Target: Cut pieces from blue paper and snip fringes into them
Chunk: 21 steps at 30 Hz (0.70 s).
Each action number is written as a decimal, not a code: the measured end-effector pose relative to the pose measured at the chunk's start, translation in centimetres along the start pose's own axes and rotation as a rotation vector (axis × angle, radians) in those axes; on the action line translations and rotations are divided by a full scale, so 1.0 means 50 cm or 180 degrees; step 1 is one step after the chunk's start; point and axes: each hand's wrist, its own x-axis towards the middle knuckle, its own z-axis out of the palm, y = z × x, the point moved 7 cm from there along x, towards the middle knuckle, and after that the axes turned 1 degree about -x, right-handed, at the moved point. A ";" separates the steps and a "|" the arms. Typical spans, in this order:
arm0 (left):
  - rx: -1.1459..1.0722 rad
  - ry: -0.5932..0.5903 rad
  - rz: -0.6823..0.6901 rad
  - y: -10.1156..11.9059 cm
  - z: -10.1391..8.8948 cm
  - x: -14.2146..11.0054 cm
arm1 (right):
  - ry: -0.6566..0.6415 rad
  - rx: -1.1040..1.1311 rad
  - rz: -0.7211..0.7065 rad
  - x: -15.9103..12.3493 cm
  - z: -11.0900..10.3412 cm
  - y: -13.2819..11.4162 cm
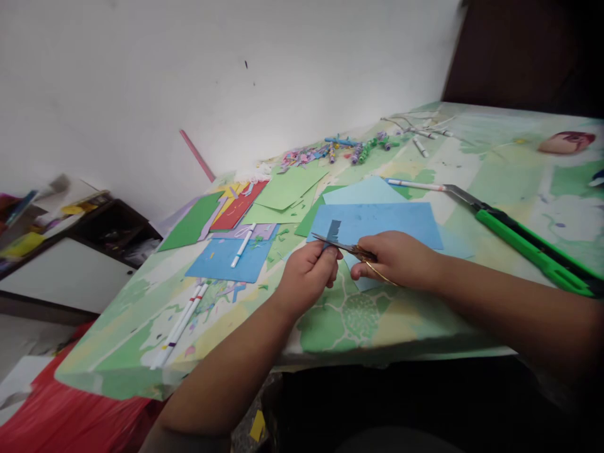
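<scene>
My left hand (pixel 309 274) pinches a small strip of dark blue paper (pixel 334 230) whose one edge has been snipped into a fringe. My right hand (pixel 399 259) is closed around the gold-coloured handles of a pair of scissors (pixel 361 253). Their blades point left and cross the strip just above my left fingertips. Behind both hands lies a blue sheet (pixel 391 220) on the table, over a light blue sheet (pixel 363 189) and a green one.
A green-handled cutter (pixel 523 242) lies at the right. Several markers (pixel 184 324), coloured sheets (pixel 226 259) and paper scraps are spread at the left. Curled paper pieces (pixel 361 151) stand near the wall. The table's front edge (pixel 401 352) runs below my arms.
</scene>
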 end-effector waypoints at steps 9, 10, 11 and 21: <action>-0.0571 0.0257 -0.0339 -0.012 -0.012 0.002 | 0.0168 0.0071 0.0146 -0.001 -0.013 0.018; -0.0639 0.0285 -0.0343 -0.015 -0.015 0.005 | 0.0215 0.0097 0.0176 -0.001 -0.017 0.024; -0.0708 0.0330 -0.0357 -0.019 -0.020 0.008 | 0.0283 0.0122 0.0215 -0.001 -0.022 0.031; 0.0608 0.0068 -0.0334 -0.061 -0.024 0.045 | 0.0316 0.0326 0.0477 0.018 -0.009 0.076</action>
